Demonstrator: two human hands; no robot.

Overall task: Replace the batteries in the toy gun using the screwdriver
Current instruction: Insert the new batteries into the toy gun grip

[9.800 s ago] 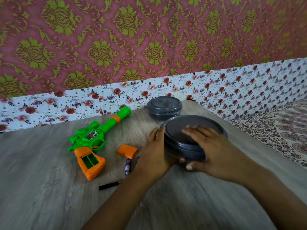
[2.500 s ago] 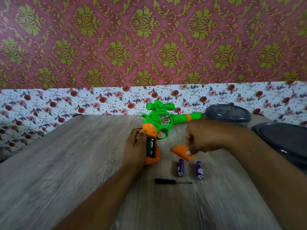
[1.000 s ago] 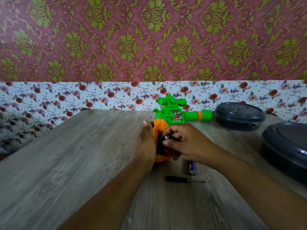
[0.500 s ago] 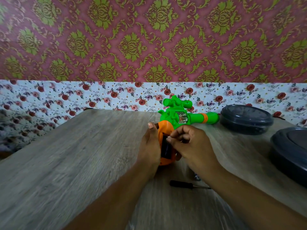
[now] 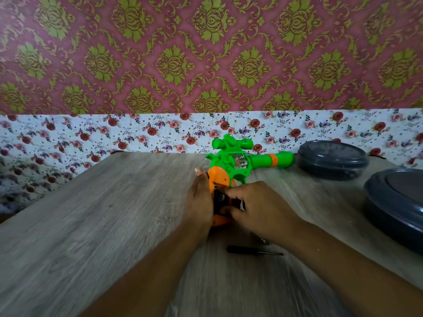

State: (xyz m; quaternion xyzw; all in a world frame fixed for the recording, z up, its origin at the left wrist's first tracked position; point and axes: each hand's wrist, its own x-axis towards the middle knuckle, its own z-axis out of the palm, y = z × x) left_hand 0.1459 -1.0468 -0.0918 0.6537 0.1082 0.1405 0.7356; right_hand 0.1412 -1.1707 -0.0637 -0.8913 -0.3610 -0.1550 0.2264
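Observation:
The green toy gun (image 5: 238,160) with an orange grip (image 5: 219,180) stands on the wooden table (image 5: 114,213), barrel pointing right. My left hand (image 5: 199,202) clasps the left side of the grip. My right hand (image 5: 256,208) pinches a dark battery (image 5: 239,204) at the open compartment in the grip. The small black screwdriver (image 5: 251,250) lies on the table below my right wrist. The tip of another battery (image 5: 264,241) peeks out under that wrist. The orange compartment cover is hidden.
Two dark grey round lidded containers stand at the right: one at the back (image 5: 333,160), a larger one (image 5: 398,207) at the table's right edge. A floral-papered wall (image 5: 137,133) runs along the table's far side.
My right hand has slid down the grip's open compartment with the battery. The loose battery on the table is now almost fully covered by my wrist. The left hand keeps its hold.

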